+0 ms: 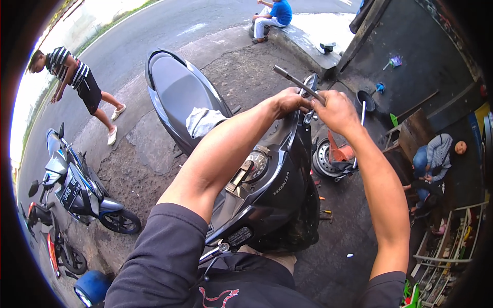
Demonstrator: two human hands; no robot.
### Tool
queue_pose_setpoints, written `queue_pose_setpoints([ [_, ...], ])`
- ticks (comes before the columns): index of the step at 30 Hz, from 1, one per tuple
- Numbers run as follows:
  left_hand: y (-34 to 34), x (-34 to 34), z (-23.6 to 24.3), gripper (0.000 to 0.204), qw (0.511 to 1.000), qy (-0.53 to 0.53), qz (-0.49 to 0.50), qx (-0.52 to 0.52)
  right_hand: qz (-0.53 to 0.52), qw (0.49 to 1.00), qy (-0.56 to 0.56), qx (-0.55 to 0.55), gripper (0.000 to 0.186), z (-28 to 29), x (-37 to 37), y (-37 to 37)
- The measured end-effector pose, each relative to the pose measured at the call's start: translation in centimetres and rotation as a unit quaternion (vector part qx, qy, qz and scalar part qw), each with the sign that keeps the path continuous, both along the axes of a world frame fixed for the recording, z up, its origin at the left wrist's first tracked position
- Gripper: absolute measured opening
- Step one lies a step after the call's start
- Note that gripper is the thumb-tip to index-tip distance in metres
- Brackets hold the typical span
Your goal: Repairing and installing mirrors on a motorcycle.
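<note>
In front of me stands a black scooter (277,174), its round dial (255,165) between my arms. My right hand (338,112) is closed round the lower end of a dark grey rod (294,79), which slants up to the left over the handlebar end (310,84). Close beside it, my left hand (291,102) has its fingers curled at the handlebar, almost meeting the right thumb. What the left fingers grip is hidden. A crumpled grey cloth (204,122) lies at the front of the scooter's seat (177,84), beyond my left forearm.
A wheel rim (323,156) and a black pan (365,101) are on the ground to the right. Parked motorbikes (77,190) stand at left, near a standing person (79,77). Other people sit at the kerb (272,20) and at right (431,159), by a tool rack (447,246).
</note>
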State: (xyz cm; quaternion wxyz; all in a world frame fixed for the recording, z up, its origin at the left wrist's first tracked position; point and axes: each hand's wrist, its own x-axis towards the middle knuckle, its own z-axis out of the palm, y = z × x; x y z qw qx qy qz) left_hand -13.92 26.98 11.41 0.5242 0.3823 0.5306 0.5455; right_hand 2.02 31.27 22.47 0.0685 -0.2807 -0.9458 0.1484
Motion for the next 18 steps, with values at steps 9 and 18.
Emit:
queue_pose_setpoints([
  [9, 0.2, -0.3, -1.9, 0.028, 0.999, 0.006, 0.024, 0.027, 0.064, 0.821, 0.035, -0.567, 0.031, 1.1, 1.4, 2.9],
  [18, -1.2, -0.3, -1.6, 0.023, 1.0, 0.011, 0.014, 0.006, 0.184, 0.901, 0.09, -0.382, 0.027, -2.0, 0.5, 3.7],
])
